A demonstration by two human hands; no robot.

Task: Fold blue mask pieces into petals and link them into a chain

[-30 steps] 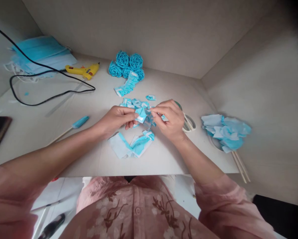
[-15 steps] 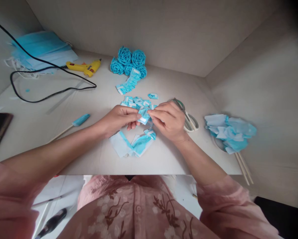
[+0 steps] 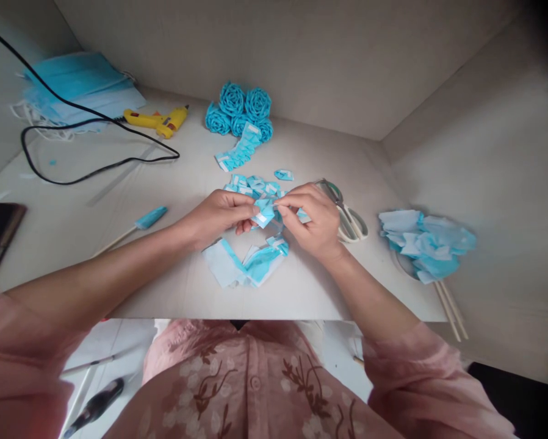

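My left hand (image 3: pixel 228 212) pinches a small folded piece of blue-and-white mask fabric (image 3: pixel 263 211) between thumb and fingers. Close against its right edge, my right hand (image 3: pixel 311 216) is closed in a pinch; whatever thin thing lies at its fingertips is too small to name. Several more folded blue pieces (image 3: pixel 238 183) lie heaped just behind my hands, and a single folded piece (image 3: pixel 284 174) rests apart from them. Cut strips of mask fabric (image 3: pixel 226 265) spread on the table (image 3: pixel 164 292) in front of my hands.
Scissors (image 3: pixel 354 224) lie right of my right hand. Farther back are rolled blue fabric roses (image 3: pixel 232 99), a pleated strip (image 3: pixel 241 149), a yellow glue gun (image 3: pixel 164 121) with black cord, and stacked masks (image 3: pixel 79 76). A blue-tipped stick (image 3: pixel 150 217) lies left; a scrap heap (image 3: pixel 423 241) and sticks (image 3: pixel 451 310) right.
My right fingertips have drawn slightly away from the folded piece, which has tilted a little in my left hand. The whole view has shifted slightly.
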